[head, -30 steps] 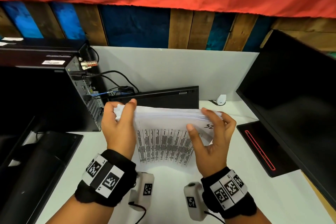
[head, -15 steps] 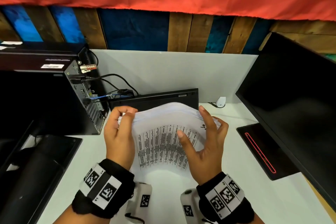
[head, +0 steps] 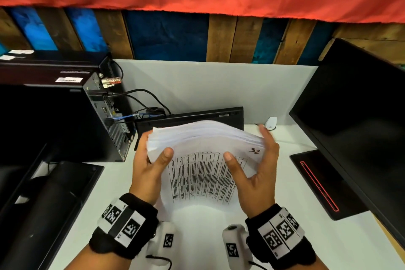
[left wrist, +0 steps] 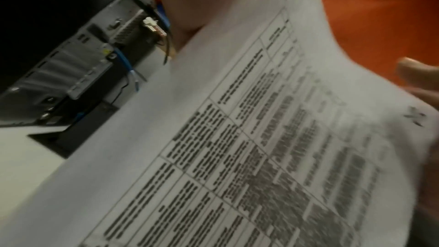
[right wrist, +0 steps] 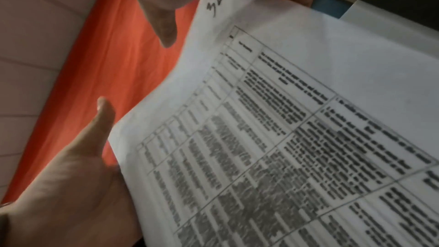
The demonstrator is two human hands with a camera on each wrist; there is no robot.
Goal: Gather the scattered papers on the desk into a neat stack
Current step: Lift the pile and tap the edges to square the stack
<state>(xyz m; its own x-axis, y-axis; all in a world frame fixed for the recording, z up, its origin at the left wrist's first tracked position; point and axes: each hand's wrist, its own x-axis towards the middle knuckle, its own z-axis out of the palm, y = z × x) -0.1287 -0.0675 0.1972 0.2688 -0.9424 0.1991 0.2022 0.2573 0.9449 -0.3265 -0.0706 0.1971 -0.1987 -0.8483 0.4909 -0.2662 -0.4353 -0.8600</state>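
Observation:
A thick stack of white papers (head: pixel 201 173) stands on its lower edge on the white desk (head: pixel 197 239), bowed, its front sheet a printed table marked "32". My left hand (head: pixel 153 149) grips the stack's left edge, thumb on the front and fingers behind. My right hand (head: pixel 246 144) is at the right edge with straight fingers (head: pixel 266 140) against the side and the thumb lifted off the sheet. The left wrist view shows the printed sheet (left wrist: pixel 237 138) close up. In the right wrist view the sheet (right wrist: pixel 285 119) fills the frame, with my thumb (right wrist: pixel 102 115) apart from it.
A black computer tower (head: pixel 65 116) with cables stands at the left. A black keyboard (head: pixel 190 116) leans on the white partition behind the stack. A monitor (head: pixel 355 116) and its base (head: pixel 324 182) stand at the right, another black base (head: pixel 54 204) at the near left.
My right hand has gone from pinching the stack's right corner to straight fingers with the thumb off. My left thumb has come down from the top edge onto the front sheet.

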